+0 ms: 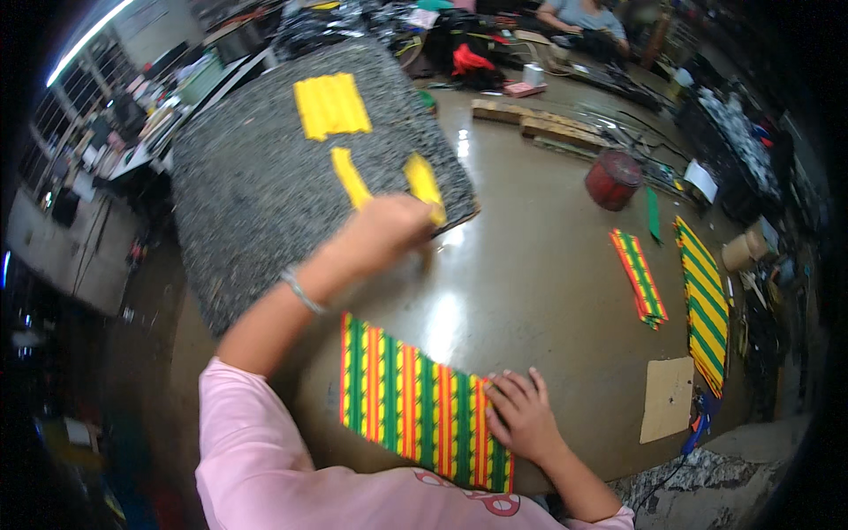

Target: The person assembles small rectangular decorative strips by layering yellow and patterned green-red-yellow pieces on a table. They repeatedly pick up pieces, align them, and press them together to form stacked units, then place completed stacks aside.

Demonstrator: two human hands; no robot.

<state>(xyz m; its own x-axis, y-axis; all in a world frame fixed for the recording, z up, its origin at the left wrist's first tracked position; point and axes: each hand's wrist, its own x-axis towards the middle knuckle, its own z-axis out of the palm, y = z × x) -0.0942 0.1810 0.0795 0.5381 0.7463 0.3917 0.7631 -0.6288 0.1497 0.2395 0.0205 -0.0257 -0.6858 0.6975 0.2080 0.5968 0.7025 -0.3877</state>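
My left hand [393, 231] reaches over the right edge of a dark grey rough board [256, 185], somewhat smeared by motion. Its fingers are closed on a short yellow strip [425, 181] that sticks up past the knuckles. Another yellow strip [351, 177] lies on the board right beside that hand, and farther back is a row of yellow strips [332, 106] side by side. In front of me on the table is a slanted piece of striped fabric [406, 389] in green, yellow and red. My right hand [523, 417] rests on its right edge with fingers spread.
On the brown table [530, 291] to the right lie a narrow striped stack [639, 278], a longer green-yellow striped stack [705, 305], a cardboard piece [667, 399] and blue-handled scissors [701, 422]. A red round tin [614, 179] and wooden bars [539, 124] stand farther back. Another person [583, 19] sits behind.
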